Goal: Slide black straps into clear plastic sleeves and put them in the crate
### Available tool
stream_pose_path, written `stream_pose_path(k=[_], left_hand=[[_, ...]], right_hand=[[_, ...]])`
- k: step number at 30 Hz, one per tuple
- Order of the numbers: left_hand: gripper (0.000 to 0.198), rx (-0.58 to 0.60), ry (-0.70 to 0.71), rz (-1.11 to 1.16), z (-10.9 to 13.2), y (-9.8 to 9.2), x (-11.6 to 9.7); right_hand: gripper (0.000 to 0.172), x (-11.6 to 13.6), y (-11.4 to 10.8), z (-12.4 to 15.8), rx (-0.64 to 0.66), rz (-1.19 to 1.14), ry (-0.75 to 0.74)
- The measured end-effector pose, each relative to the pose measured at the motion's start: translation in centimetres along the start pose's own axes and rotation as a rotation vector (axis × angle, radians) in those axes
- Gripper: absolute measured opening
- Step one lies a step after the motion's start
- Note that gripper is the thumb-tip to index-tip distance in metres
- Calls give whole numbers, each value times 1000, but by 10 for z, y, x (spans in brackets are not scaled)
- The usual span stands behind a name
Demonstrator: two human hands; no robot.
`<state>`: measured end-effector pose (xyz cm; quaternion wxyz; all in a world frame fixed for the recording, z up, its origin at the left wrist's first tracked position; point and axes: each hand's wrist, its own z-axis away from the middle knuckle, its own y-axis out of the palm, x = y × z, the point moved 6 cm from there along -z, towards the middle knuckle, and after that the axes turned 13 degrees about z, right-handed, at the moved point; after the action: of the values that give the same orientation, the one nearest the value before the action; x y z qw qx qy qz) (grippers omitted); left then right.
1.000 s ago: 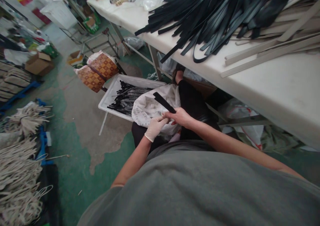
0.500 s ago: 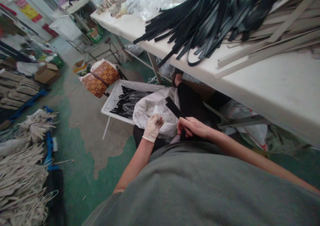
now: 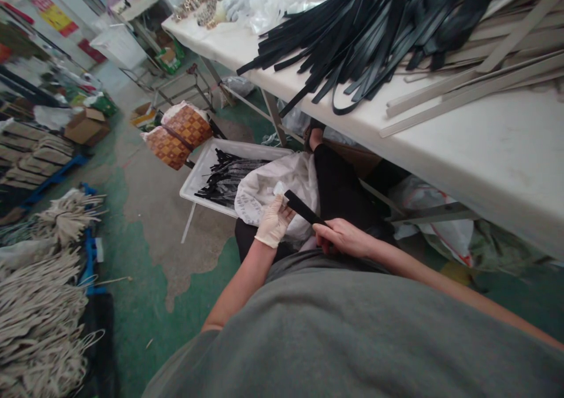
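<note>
My left hand (image 3: 274, 221), in a pale thin glove, is closed with a small whitish crumpled piece (image 3: 279, 188) at its fingertips; what that piece is I cannot make out. My bare right hand (image 3: 341, 236) grips a flat black strap (image 3: 303, 208), whose free end points up and left, close beside the gloved fingers. Whether strap and glove touch is unclear. Beneath both hands a white woven sack (image 3: 255, 189) lies in my lap. Beyond it a white plastic tray (image 3: 187, 191) contains many black straps (image 3: 229, 175).
A white-topped table (image 3: 497, 140) stands ahead and to the right, bearing a heap of black straps (image 3: 374, 40) and beige straps (image 3: 467, 93). Past the tray is a chair with a checkered cushion (image 3: 176, 137). Bundles of beige cords (image 3: 39, 321) lie at the left on blue pallets.
The strap's free end has swung left and down toward my left hand. My gloved hand has turned and shifted slightly right, its fingers now beside the strap end.
</note>
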<state>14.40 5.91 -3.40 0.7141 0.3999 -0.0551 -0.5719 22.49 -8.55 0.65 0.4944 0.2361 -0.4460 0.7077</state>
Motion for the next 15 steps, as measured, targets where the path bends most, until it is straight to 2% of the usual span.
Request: stream_pose_path(k=[15], left_hand=[[26,1,53,-108,0,-6,5]], right_hand=[[53,-6,2,-5,-11,26,80]])
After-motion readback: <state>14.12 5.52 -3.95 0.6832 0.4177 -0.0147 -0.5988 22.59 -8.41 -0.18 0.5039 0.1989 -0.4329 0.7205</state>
